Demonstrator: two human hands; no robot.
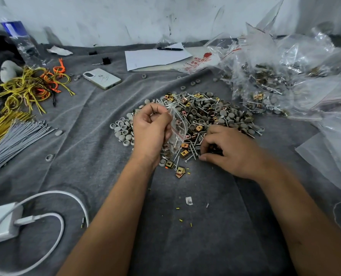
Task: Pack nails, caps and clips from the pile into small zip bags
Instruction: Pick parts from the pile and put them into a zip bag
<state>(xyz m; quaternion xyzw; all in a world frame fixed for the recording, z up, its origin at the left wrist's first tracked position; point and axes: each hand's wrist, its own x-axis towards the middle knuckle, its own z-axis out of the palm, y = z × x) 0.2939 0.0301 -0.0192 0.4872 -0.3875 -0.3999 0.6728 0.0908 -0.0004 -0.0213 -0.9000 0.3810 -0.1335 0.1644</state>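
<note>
Left hand [151, 126] grips zip bag [177, 128] holding nails, clips; right hand [223, 150] pinches pile [205, 114] pieces

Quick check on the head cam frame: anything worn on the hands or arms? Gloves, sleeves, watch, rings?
Nothing worn that the frame shows. The left hand and right hand are bare, without gloves. Both forearms are bare from the wrist to the bottom edge of the picture, so no sleeve or cuff is in view. No watch, strap or bracelet at either wrist, and no rings on the fingers that show.
</note>
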